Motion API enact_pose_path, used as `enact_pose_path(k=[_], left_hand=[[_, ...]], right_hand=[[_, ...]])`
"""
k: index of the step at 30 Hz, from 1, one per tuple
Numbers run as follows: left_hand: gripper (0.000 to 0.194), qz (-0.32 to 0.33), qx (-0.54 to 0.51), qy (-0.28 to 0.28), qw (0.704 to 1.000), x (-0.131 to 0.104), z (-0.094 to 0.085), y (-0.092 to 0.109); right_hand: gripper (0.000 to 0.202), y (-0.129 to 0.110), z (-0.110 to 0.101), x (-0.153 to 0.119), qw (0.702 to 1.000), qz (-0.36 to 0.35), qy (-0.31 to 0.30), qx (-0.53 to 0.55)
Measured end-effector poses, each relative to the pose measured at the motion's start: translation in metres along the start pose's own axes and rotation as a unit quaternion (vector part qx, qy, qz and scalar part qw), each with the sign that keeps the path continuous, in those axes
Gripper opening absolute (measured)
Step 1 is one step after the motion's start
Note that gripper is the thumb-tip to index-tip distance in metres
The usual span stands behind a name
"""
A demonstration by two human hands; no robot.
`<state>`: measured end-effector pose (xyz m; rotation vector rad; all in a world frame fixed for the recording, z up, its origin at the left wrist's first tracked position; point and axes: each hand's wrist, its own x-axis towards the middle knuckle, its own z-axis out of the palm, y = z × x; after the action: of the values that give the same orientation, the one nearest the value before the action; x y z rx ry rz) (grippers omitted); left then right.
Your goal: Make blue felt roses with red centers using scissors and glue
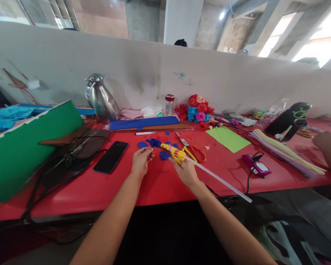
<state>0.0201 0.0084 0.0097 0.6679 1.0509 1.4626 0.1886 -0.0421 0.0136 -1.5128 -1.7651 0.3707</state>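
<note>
My right hand (185, 170) is wrapped round a yellow glue gun (178, 154), with a long translucent glue stick (220, 180) sticking out of its back toward the lower right. The gun's nozzle points left, close to a dark blue petalled piece (154, 142). That blue piece sits at the fingertips of my left hand (142, 160), whose thumb and fingers are pinched together. Blue cut pieces (164, 156) lie on the red table around the gun. Orange-handled scissors (198, 154) rest just right of the gun, partly hidden by it.
A black phone (110, 157), a green box (30, 151) and a steel jug (102, 97) stand or lie left. Paper flowers (200, 108) and a glass jar (169, 104) are behind. Rightward are green paper (227, 139), a purple box (256, 165), a black bottle (288, 119) and another person's hand (327, 141).
</note>
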Motion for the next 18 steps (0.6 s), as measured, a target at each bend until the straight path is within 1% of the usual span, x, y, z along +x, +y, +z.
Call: enact_pose_path(k=[5,10,18], left_hand=[[0.025,-0.008,-0.001,0.003,1.0,-0.0008,-0.0001,0.0016],[0.026,-0.014,-0.009,0.006,1.0,0.0,-0.0001,0.0018],[0.025,-0.022,-0.029,0.008,0.999,0.0007,-0.0009,0.0023]], right_hand=[[0.029,-0.0047,0.0074,0.0011,1.0,-0.014,-0.024,-0.006],[0.03,-0.0014,0.0069,0.0067,1.0,0.005,-0.015,-0.016],[0.029,-0.0029,0.0112,0.0063,0.999,-0.023,-0.021,-0.018]])
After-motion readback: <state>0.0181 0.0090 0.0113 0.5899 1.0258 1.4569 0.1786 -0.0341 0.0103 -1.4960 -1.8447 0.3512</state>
